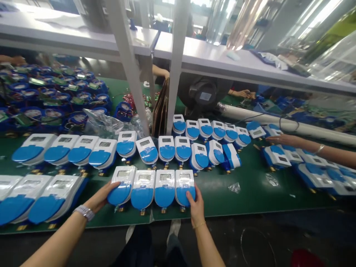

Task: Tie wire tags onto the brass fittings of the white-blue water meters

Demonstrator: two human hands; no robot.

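Note:
My left hand point(101, 196) grips the left side of a white water meter with a blue lid point(122, 185). That meter stands at the left end of a tight row of four. My right hand point(195, 204) rests over the blue lid and right edge of the row's last meter point(184, 187). Between the hands stand two matching meters point(144, 189) point(164, 189), side by side. Each meter has a small rectangular display and a brass fitting at its lower end. Further rows of these meters point(125, 144) lie beyond and to the left on the green work mat point(217, 194).
A co-worker's hand point(280, 139) reaches in from the right above more meters. Open blue meter bodies with green circuit boards point(52, 97) are heaped at the far left. Behind lie a plastic bag point(109, 125), a long white tube point(289, 124), and a white shelf on posts point(69, 33).

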